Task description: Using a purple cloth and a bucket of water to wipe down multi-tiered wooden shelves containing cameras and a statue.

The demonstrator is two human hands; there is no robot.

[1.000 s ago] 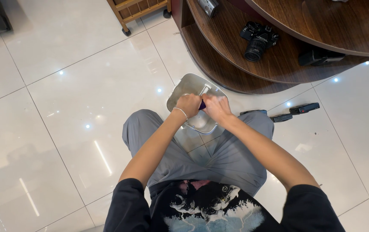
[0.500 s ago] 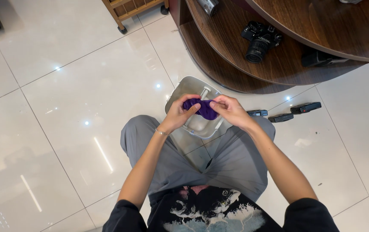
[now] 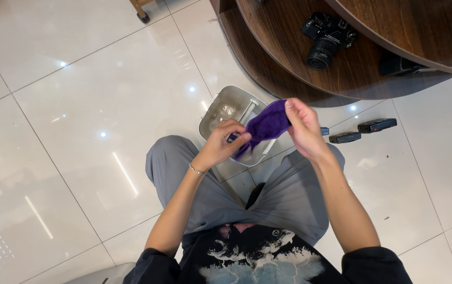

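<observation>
Now both hands grip purple cloth (image 3: 266, 125) over tray (image 3: 220, 108): left hand (image 3: 226, 142) pinches near corner, right hand (image 3: 302, 126) far edge. Best kept taut, centred above tray.

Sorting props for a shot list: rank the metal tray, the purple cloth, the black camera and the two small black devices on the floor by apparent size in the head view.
1. metal tray
2. purple cloth, though it is nearer the lens
3. black camera
4. two small black devices, alike in size

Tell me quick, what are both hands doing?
Left hand: closed, pinching the lower end of the purple cloth.
Right hand: closed, gripping the cloth's upper end.
</observation>
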